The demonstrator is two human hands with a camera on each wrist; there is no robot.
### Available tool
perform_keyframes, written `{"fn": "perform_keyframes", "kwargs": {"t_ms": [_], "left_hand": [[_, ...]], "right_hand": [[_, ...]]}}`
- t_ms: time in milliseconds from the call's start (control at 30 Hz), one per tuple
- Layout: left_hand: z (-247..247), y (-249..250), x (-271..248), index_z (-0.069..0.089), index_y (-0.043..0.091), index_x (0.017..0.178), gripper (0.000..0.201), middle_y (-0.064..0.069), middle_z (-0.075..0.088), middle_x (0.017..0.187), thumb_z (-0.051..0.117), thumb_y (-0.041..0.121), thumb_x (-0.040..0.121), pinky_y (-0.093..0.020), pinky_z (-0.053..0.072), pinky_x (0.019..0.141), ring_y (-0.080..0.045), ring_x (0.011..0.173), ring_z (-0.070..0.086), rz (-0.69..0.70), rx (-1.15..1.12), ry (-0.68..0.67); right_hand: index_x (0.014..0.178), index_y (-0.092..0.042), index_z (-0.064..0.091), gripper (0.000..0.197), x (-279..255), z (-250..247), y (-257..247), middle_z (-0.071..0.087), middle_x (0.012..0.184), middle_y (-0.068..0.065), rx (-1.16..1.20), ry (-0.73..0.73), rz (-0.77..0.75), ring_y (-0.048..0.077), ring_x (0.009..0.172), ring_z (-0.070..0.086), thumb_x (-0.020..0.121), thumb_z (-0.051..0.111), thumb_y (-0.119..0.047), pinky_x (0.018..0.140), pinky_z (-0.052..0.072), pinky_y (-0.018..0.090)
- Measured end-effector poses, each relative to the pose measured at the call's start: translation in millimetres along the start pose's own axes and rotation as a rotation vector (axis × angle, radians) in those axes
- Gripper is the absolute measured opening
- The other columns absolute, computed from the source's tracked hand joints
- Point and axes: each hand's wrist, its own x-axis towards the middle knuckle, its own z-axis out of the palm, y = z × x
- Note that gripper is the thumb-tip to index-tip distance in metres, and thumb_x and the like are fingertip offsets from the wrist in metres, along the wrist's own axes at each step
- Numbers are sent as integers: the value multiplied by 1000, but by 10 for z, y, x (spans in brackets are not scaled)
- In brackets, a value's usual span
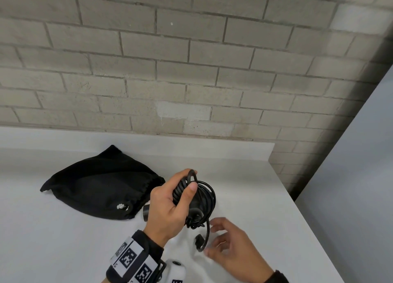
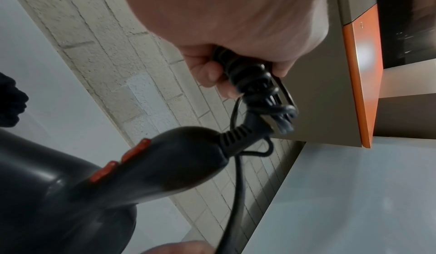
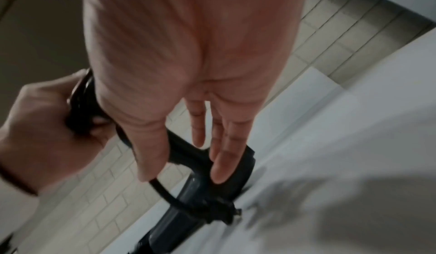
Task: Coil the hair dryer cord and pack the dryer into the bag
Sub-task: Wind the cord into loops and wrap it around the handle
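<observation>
Left hand (image 1: 168,208): gripping the coiled cord (image 1: 182,189), fingers curling round it above the table (image 1: 255,197).
Right hand (image 1: 231,248): hovering with relaxed fingers beside the dangling plug (image 1: 198,240).
Hair dryer (image 2: 94,183): hanging under the coil.
Bag (image 1: 102,185): lying left.

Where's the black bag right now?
In the head view, the black drawstring bag lies flat on the white counter, left of the left hand gripping the coiled cord, near the brick wall.
</observation>
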Motion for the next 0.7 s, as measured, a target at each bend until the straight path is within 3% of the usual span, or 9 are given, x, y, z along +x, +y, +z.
{"fn": "perform_keyframes", "kwargs": {"t_ms": [67, 167, 233, 300, 433, 533, 700], "left_hand": [[2, -3, -2, 67, 20, 116, 47, 9, 56, 55, 52, 59, 94, -29, 48, 49, -10, 45, 53, -9, 0, 2], [-4, -7, -7, 67, 23, 116, 45, 7, 55, 55, 52, 59, 94, -29, 47, 48, -10, 44, 52, -18, -2, -3], [-9, 4, -4, 67, 21, 115, 46, 10, 57, 55, 52, 59, 94, -25, 46, 50, -7, 45, 53, -8, 4, -6], [-12, 2, 1, 66, 19, 116, 48, 12, 58, 56, 51, 59, 94, -23, 47, 52, -4, 47, 54, -1, 12, -9], [-34, -21, 21, 67, 18, 117, 50, 12, 60, 58, 51, 59, 94, -23, 48, 56, -2, 51, 57, -9, 34, -13], [-19, 1, 24, 67, 28, 117, 41, 0, 54, 52, 52, 58, 94, -34, 48, 48, -13, 44, 52, -27, 22, -48], [89, 35, 21, 66, 28, 117, 34, -8, 48, 47, 53, 51, 96, -40, 45, 45, -24, 39, 48, -63, -2, -61]], "right_hand": [[108, -20, 63, 45, 11, 142, 29, 67, 98, 3, 59, -17, 36, 12, 69, 64, 67, 83, -23, 71, 56, 30], [91, -21, 73, 26, 40, 327, 110, 70, 80, 2, 166, 9, 126, 12, 68, 66, 68, 82, -17, 73, 55, 22], [78, -15, 75, 16, 95, 409, 168, 72, 75, 8, 236, 105, 125, 16, 65, 65, 74, 76, 0, 68, 55, 23], [72, -12, 75, 25, 135, 394, 234, 73, 73, 15, 270, 271, 87, 17, 63, 66, 77, 72, 12, 64, 53, 22], [84, 0, 72, 15, 156, 120, 211, 74, 71, 18, 449, 504, 35, 19, 59, 69, 84, 64, 14, 60, 56, 19], [95, 4, 67, 11, 160, -113, 86, 72, 79, 24, 711, 606, 12, 22, 61, 68, 90, 58, 8, 62, 60, 26], [97, -4, 63, 15, 144, -279, -329, 70, 81, 15, 1051, 458, -69, 21, 65, 66, 85, 58, -11, 70, 61, 31]]}}
